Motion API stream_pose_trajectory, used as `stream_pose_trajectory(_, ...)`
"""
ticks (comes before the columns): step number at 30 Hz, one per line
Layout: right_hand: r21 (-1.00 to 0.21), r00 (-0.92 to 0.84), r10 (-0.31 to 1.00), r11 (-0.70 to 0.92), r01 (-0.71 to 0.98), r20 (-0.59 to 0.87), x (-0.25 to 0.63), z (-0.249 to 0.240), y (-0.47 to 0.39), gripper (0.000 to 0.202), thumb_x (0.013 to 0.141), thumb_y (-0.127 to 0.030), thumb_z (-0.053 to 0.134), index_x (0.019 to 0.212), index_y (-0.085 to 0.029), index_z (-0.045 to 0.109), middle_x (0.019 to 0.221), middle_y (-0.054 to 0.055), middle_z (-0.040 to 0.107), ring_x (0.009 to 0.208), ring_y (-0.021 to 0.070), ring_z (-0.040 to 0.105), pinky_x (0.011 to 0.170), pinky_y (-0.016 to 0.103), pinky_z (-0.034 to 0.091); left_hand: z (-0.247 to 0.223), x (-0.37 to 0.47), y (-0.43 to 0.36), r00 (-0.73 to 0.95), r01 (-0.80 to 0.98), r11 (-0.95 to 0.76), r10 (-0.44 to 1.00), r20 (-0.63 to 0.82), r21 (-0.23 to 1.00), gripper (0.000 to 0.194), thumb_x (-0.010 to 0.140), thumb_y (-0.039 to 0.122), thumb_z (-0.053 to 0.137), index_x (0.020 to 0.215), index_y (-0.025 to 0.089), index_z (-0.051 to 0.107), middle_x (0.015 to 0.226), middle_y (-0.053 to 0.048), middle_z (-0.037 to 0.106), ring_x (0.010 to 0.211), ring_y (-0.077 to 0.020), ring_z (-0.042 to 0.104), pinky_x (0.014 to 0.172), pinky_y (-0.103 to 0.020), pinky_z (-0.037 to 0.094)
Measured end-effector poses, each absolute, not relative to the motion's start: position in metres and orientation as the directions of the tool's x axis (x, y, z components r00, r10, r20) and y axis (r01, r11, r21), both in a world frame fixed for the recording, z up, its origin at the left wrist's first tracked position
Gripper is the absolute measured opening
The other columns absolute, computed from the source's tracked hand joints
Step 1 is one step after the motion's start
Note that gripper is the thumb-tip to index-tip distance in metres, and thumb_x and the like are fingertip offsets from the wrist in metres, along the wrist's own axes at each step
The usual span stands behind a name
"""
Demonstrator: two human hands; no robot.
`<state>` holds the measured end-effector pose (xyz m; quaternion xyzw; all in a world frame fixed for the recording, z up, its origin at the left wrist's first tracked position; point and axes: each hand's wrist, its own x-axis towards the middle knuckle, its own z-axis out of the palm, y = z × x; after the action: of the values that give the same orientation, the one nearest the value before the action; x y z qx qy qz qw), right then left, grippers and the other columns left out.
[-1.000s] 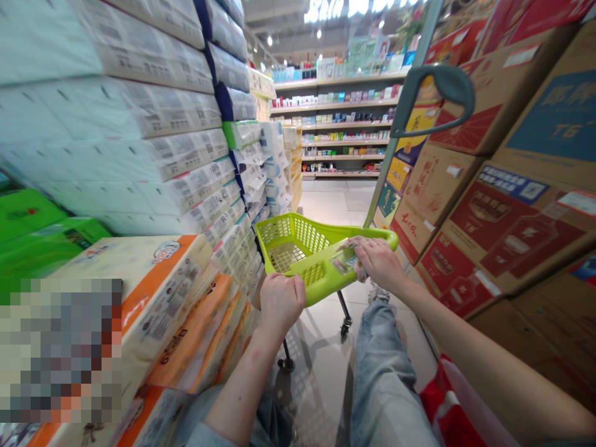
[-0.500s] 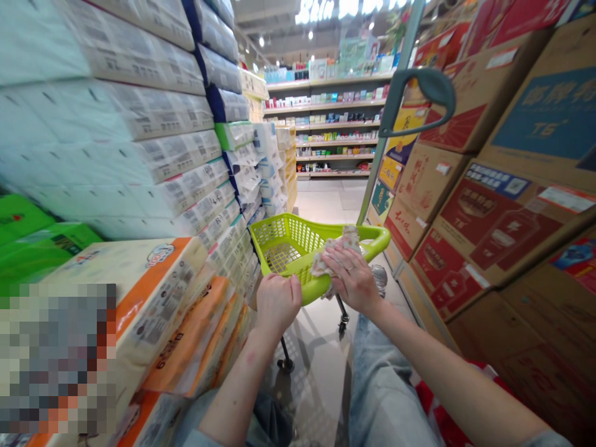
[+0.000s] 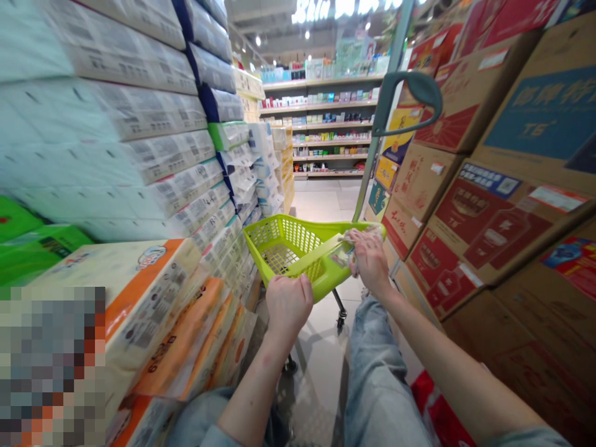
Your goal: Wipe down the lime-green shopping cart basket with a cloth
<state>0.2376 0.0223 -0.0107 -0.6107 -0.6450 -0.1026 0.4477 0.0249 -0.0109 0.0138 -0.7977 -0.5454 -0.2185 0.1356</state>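
Observation:
A lime-green shopping cart [image 3: 305, 270] with a perforated basket stands in front of me, between my knees. My left hand [image 3: 289, 304] is closed around its near rim. Farther right, my right hand [image 3: 371, 257] presses a crumpled, pale patterned cloth [image 3: 354, 236] against the cart's handle end, the fingers curled over it. Part of the cloth is hidden under that hand. Below the basket, a metal leg with a caster wheel [image 3: 341, 320] rests on the floor.
Packs of tissue paper [image 3: 158, 149] are piled high on the left, with orange-edged packs [image 3: 186, 341] closer by. Cardboard cartons [image 3: 507, 223] form a wall on the right. A grey-green handle [image 3: 379, 105] on a post rises behind the cart. Stocked shelves [image 3: 326, 127] stand at the back.
My right hand has slid the cloth rightward along the cart toward its handle end. My left hand keeps its hold on the rim. The view has shifted slightly.

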Motion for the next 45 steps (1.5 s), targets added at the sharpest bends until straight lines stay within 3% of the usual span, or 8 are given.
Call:
stream_pose_trajectory(5,-0.333,0.004,0.669,0.365,0.869,0.743,0.183,-0.016,-0.014,0.04,0.092,-0.025,0.027,0.122,-0.024,0.054,0.129,0.004,0.053,0.126,0.0196,0.037,0.109,0.046,0.021,0.019,0.044,-0.012,0.304,0.911,-0.398,0.826,0.475,0.109,0.053,0.091,0.026,0.021,0.065,0.014,0.065,0.06,-0.008,0.065,0.058,-0.0162,0.058,0.073,-0.033,0.039)
stream_pose_trajectory(11,-0.264,-0.202,0.653,0.543,0.797,0.73,0.199,-0.012,-0.013,0.037,0.091,-0.025,0.029,0.105,-0.022,0.063,0.106,0.004,0.065,0.116,0.0193,0.046,0.102,0.041,0.031,0.02,0.037,-0.002,0.295,0.674,-0.53,0.832,0.47,0.515,0.04,0.094,0.03,0.018,0.102,0.018,0.056,0.091,-0.006,0.066,0.086,-0.0147,0.06,0.078,-0.028,0.042)
stream_pose_trajectory(13,-0.287,-0.211,0.671,0.551,0.784,0.711,0.213,-0.009,-0.006,0.037,0.091,-0.026,0.027,0.097,-0.022,0.064,0.099,0.004,0.066,0.111,0.0194,0.048,0.099,0.04,0.033,0.016,0.025,0.009,0.315,0.612,-0.56,0.821,0.477,0.558,0.04,0.094,0.031,0.019,0.103,0.017,0.056,0.101,-0.007,0.063,0.095,-0.015,0.056,0.085,-0.029,0.041)
stream_pose_trajectory(17,-0.351,-0.09,0.697,0.463,0.813,0.712,0.225,-0.008,0.006,0.039,0.092,-0.029,0.025,0.086,-0.02,0.063,0.097,0.006,0.064,0.103,0.0196,0.051,0.095,0.037,0.036,0.001,0.013,0.032,0.427,0.673,-0.564,0.824,0.372,0.478,0.045,0.094,0.028,0.017,0.083,0.02,0.06,0.09,-0.003,0.06,0.095,-0.0157,0.052,0.093,-0.034,0.036)
stream_pose_trajectory(27,-0.425,0.239,0.475,0.333,0.842,0.847,0.162,-0.045,-0.027,0.025,0.089,-0.024,0.034,0.102,-0.022,0.056,0.107,0.007,0.056,0.116,0.0227,0.042,0.104,0.05,0.025,-0.011,0.039,0.026,0.357,0.816,-0.483,0.853,0.38,0.317,0.035,0.094,0.025,0.019,0.086,0.02,0.052,0.096,-0.005,0.056,0.101,-0.0175,0.048,0.102,-0.045,0.025)
stream_pose_trajectory(33,-0.23,0.096,0.467,0.239,0.943,0.879,0.151,-0.035,-0.022,0.011,0.085,-0.026,0.05,0.084,-0.02,0.059,0.084,0.006,0.058,0.092,0.0211,0.049,0.094,0.042,0.035,-0.012,0.041,0.025,0.347,0.823,-0.471,0.859,0.376,0.318,0.032,0.094,0.026,0.021,0.084,0.02,0.051,0.094,-0.004,0.055,0.1,-0.0182,0.048,0.103,-0.047,0.022)
stream_pose_trajectory(38,-0.125,-0.058,0.468,0.351,0.928,0.882,0.181,-0.018,-0.013,0.021,0.088,-0.024,0.043,0.071,-0.019,0.056,0.067,0.004,0.057,0.073,0.0177,0.051,0.072,0.032,0.038,-0.011,0.047,0.025,0.364,0.797,-0.502,0.842,0.398,0.335,0.034,0.094,0.027,0.02,0.081,0.02,0.05,0.091,-0.003,0.054,0.096,-0.0178,0.048,0.1,-0.044,0.026)
stream_pose_trajectory(45,-0.463,0.14,0.668,0.335,0.82,0.731,0.216,0.001,-0.012,0.036,0.093,-0.031,0.032,0.063,-0.02,0.048,0.06,0.001,0.053,0.06,0.0137,0.05,0.059,0.026,0.037,-0.016,0.068,0.015,0.405,0.768,-0.568,0.789,0.463,0.296,0.033,0.094,0.029,0.021,0.083,0.02,0.051,0.09,-0.004,0.055,0.094,-0.0185,0.047,0.099,-0.042,0.027)
